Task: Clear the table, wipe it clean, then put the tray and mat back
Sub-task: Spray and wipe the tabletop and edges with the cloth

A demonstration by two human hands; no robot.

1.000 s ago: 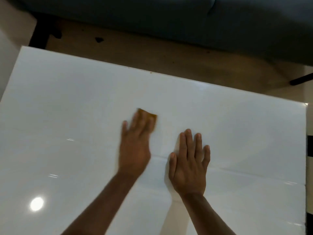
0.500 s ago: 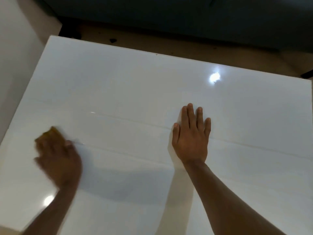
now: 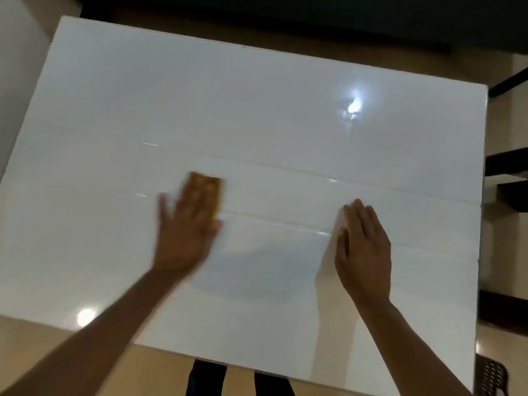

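A glossy white table (image 3: pixel 257 110) fills the view, with nothing standing on it. My left hand (image 3: pixel 185 227) lies flat near the table's middle, blurred by motion, pressing a small brown cloth (image 3: pixel 215 190) whose far corner sticks out past the fingers. My right hand (image 3: pixel 363 247) rests palm down on the table to the right, fingers together, holding nothing. Neither tray nor mat is in view.
A dark sofa (image 3: pixel 314 21) runs along the far side of the table. Dark furniture legs (image 3: pixel 505 164) stand off the right edge. A tan floor (image 3: pixel 85 361) shows at the near left, with dark legs (image 3: pixel 205 378) under the near edge.
My left hand swept the cloth from the table's middle out to the left edge and is now back near the middle. My right hand stayed flat on the table.
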